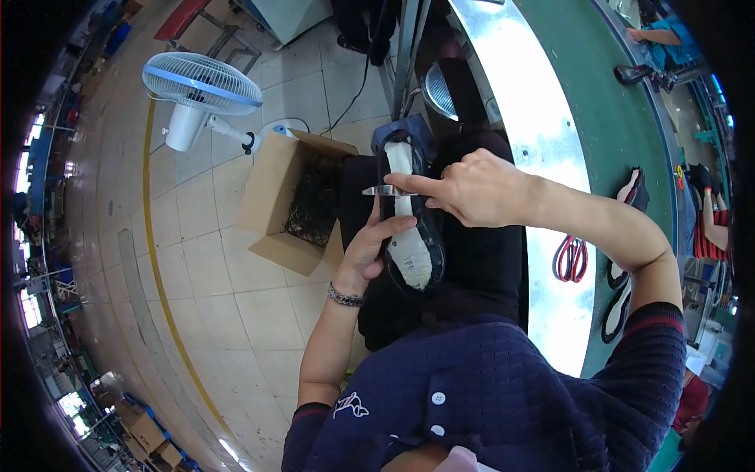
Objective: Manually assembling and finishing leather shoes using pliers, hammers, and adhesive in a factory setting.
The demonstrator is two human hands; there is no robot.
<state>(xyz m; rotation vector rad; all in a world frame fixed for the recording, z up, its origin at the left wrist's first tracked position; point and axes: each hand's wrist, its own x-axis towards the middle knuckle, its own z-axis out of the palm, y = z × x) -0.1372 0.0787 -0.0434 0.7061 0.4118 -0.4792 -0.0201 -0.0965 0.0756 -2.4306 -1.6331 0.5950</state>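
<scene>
A black shoe lies bottom up over my lap, its white underside showing and its far end against a dark blue block. From the left, my left hand is closed around the shoe's side, thumb on the white underside. My right hand reaches in from the right, its index finger stretched over the shoe and the other fingers curled. Under that finger a shiny metal blade-like tool lies across the shoe; its exact kind is hard to make out, and my right fingers hide its other end.
Red-handled scissors lie on the metal bench edge to my right. Beyond runs a green belt carrying more shoes. Left of my knees stand an open cardboard box with black scraps and a fan. Other people work at far right.
</scene>
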